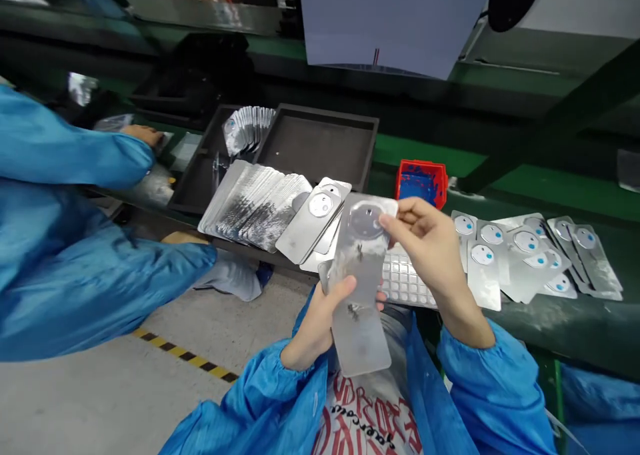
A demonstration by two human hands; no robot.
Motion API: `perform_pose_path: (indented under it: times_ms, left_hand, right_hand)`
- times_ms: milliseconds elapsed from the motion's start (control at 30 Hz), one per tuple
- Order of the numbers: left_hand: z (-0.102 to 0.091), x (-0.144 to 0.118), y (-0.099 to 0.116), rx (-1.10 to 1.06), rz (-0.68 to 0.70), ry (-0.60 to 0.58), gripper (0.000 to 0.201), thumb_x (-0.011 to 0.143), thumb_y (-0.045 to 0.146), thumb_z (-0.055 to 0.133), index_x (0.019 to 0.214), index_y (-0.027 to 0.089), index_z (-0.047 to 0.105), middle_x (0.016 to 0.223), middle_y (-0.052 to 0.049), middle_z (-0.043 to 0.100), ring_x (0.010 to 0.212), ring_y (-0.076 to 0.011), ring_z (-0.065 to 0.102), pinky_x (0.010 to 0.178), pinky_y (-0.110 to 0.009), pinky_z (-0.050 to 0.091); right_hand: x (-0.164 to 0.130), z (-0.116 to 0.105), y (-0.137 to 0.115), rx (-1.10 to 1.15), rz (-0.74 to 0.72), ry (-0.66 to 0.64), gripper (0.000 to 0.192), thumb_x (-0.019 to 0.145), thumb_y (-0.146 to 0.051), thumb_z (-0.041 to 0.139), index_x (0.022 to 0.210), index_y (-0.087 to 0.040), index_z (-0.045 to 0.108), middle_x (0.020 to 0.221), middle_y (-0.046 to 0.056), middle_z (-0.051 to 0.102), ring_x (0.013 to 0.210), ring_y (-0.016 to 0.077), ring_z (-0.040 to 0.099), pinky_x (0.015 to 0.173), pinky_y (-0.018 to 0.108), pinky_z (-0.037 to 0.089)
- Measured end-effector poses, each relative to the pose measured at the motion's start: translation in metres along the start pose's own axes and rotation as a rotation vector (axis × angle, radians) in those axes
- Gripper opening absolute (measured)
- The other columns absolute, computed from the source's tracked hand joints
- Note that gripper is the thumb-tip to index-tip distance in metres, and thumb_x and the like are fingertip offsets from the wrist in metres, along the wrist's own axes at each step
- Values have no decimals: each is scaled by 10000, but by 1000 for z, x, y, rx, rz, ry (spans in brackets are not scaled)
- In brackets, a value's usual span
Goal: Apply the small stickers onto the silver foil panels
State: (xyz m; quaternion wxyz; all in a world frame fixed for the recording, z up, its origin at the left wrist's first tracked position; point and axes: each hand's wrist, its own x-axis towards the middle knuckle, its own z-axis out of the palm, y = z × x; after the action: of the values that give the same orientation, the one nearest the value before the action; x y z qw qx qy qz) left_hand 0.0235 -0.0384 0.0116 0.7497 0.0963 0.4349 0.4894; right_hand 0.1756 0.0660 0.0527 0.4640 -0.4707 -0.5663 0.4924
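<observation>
I hold a clear plastic blister sheet (361, 288) upright in front of my chest. My left hand (317, 321) grips its lower left edge with the thumb on the front. My right hand (430, 241) pinches its top right corner beside the round bubble. Behind the sheet lies a white tray of small round cells (406, 283). A fanned stack of silvery blister cards (260, 205) lies to the left on the bench edge. More cards with blue-and-white round parts (530, 255) are spread to the right.
A dark tray (320, 141) holds another fan of cards (247, 128) at its left. A red bin (421, 181) stands behind my right hand. A co-worker in blue sleeves (75, 241) sits at the left, a hand (143, 135) on the bench. Yellow-black floor tape (185, 356) runs below.
</observation>
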Motion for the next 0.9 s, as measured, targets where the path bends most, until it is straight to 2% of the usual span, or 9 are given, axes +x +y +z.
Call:
perform_pose_path:
  times_ms: [133, 200, 267, 333, 400, 500, 600, 700, 900]
  left_hand:
    - [-15, -12, 5, -109, 8, 48, 502, 612, 430, 974, 992, 134, 833, 852, -92, 841, 665, -230, 779, 631, -320, 655]
    - [-19, -18, 5, -127, 17, 33, 521, 602, 319, 926, 1085, 145, 837, 868, -82, 843, 688, -246, 784, 654, -340, 660]
    - [-21, -23, 5, -97, 3, 22, 531, 610, 271, 901, 1120, 143, 836, 911, -102, 854, 728, -278, 803, 681, -365, 667]
    - [-19, -25, 4, -35, -4, 38, 488, 665, 298, 921, 1115, 135, 830, 987, -139, 865, 784, -310, 824, 717, -389, 675]
    - [-16, -24, 5, 30, 12, 60, 489, 718, 382, 953, 1116, 132, 816, 1066, -176, 864, 843, -339, 836, 754, -419, 680]
    - [-11, -14, 8, 138, 62, 57, 562, 708, 513, 977, 1091, 138, 806, 1039, -176, 859, 848, -344, 828, 744, -419, 667]
    - [-9, 1, 11, 338, 196, 51, 434, 736, 486, 949, 981, 152, 820, 925, -112, 841, 835, -273, 789, 765, -346, 630]
    - [-6, 12, 9, 544, 300, 19, 255, 778, 380, 894, 895, 169, 812, 858, -57, 804, 821, -223, 731, 761, -300, 594]
    - [9, 16, 1, 645, 311, -47, 192, 812, 348, 818, 909, 182, 814, 866, -46, 788, 840, -235, 722, 774, -314, 596]
  right_hand:
    - [55, 29, 6, 100, -14, 24, 331, 865, -462, 868, 935, -214, 662, 840, 10, 722, 731, 160, 700, 576, 271, 608]
    - [71, 39, 13, 9, 49, -22, 334, 865, -443, 869, 944, -215, 638, 849, 15, 730, 740, 175, 715, 606, 298, 628]
    - [71, 41, 19, -209, 37, -27, 296, 869, -379, 868, 957, -212, 640, 854, 18, 730, 732, 183, 711, 666, 334, 634]
    - [53, 34, 22, -446, -103, 32, 201, 893, -299, 836, 983, -207, 682, 871, 23, 722, 737, 180, 690, 724, 348, 614]
    - [25, 21, 21, -555, -272, 73, 96, 954, -259, 767, 1026, -211, 728, 890, 32, 719, 756, 177, 677, 696, 323, 576]
    - [-21, -2, 16, -519, -395, -81, 78, 1028, -245, 702, 1073, -231, 763, 911, 45, 754, 767, 180, 703, 556, 278, 516]
    - [-52, -16, 16, -577, -497, -207, 126, 1037, -203, 712, 1111, -253, 800, 964, 61, 799, 821, 200, 762, 600, 299, 595]
    - [-66, -21, 22, -731, -614, -135, 171, 1055, -183, 699, 1130, -267, 829, 954, 65, 809, 851, 206, 788, 714, 330, 659]
    - [-74, -28, 25, -907, -710, -38, 199, 1050, -121, 691, 1108, -261, 820, 909, 47, 819, 781, 182, 773, 649, 296, 603]
